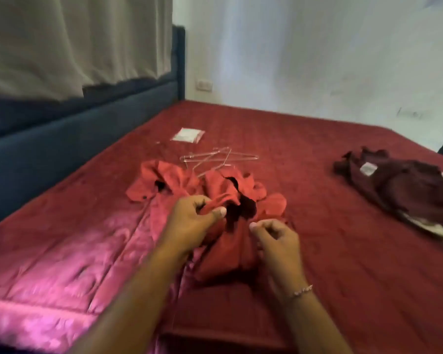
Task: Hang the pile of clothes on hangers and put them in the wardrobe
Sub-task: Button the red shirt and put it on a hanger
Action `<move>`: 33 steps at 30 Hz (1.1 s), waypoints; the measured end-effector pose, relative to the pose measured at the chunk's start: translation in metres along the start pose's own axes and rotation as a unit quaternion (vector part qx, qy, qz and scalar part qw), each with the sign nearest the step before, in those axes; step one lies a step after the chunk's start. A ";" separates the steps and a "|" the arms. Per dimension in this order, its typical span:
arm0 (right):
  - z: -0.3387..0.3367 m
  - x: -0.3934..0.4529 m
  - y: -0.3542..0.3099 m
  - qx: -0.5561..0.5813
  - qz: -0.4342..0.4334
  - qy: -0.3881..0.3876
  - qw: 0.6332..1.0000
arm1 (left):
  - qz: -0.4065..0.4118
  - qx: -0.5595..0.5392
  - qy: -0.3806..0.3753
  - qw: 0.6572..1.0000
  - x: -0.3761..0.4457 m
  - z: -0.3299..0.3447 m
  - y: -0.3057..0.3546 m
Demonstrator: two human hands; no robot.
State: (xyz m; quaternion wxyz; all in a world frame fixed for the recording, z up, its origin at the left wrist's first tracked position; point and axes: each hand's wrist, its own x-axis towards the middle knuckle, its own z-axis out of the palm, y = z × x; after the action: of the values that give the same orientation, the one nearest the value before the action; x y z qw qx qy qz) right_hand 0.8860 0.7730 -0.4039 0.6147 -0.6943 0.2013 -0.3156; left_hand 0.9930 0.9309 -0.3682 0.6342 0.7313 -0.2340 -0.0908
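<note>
From my feed, a blue headboard (pixel 87 118) ran along the left edge of the bed (pixel 317 154), with a pale curtain (pixel 69 39) hanging above it. Near the middle of the red quilt a crumpled red garment (pixel 179 185) lay bunched, and a few clear hangers (pixel 215 159) rested just behind it, touching its far edge. A small white packet (pixel 188 135) sat farther back. My left hand (pixel 192 221) had its fingers curled, pinching a fold of the red garment. My right hand (pixel 276 241), bracelet at the wrist, was also curled at the fabric; I could not tell whether it gripped it. Well apart on the right lay a dark maroon pile of clothes (pixel 404 190).
</note>
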 end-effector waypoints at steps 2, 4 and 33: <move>0.014 -0.029 0.031 0.078 0.053 -0.007 0.996 | -0.046 -0.086 0.013 0.995 -0.040 0.019 -0.036; 0.014 -0.036 0.039 0.051 0.002 0.003 0.999 | -0.059 -0.118 0.029 0.991 -0.060 0.028 -0.051; 0.010 -0.057 0.038 -0.014 -0.110 -0.055 0.992 | -0.005 -0.115 0.050 0.992 -0.081 0.032 -0.059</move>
State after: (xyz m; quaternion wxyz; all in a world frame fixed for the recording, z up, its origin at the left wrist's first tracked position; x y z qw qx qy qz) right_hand 0.8559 0.8121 -0.4525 0.5766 -0.7373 0.0941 -0.3392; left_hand 0.9217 0.9451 -0.4449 0.7247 0.6582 -0.1860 -0.0836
